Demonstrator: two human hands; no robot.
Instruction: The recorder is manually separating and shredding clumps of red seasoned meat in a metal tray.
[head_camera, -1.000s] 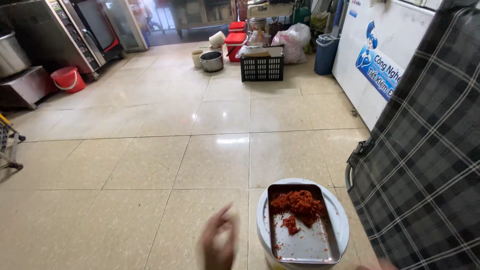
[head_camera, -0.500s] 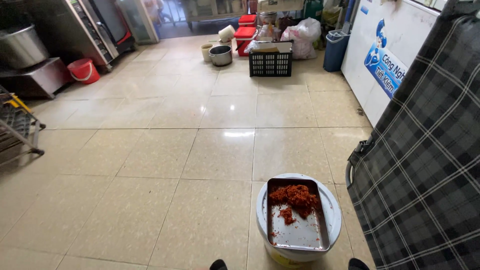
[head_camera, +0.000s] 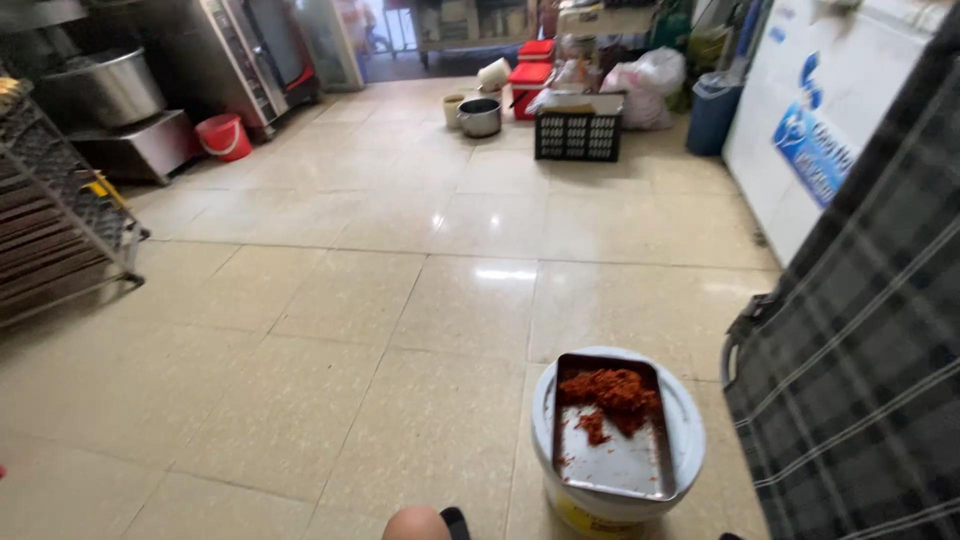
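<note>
Neither of my hands shows in the head view. A rectangular metal tray (head_camera: 615, 430) lies on top of a white bucket (head_camera: 690, 440) on the tiled floor at the lower right. A heap of red-orange shredded food (head_camera: 612, 390) fills the tray's far end, and the near end is mostly bare metal. A rounded skin-coloured shape (head_camera: 415, 522) pokes in at the bottom edge beside something dark. I cannot tell what body part it is.
Dark plaid cloth (head_camera: 860, 350) fills the right side, next to a white cabinet (head_camera: 830, 110). At left stand a wire rack (head_camera: 60, 220), a large steel pot (head_camera: 100, 88) and a red bucket (head_camera: 225, 135). Far back are a black crate (head_camera: 578, 135), a metal pot (head_camera: 480, 117) and red boxes (head_camera: 530, 75).
A hand raised at the bottom a second ago has dropped out of view. The camera has swung left and tilted, so the wire rack now shows.
</note>
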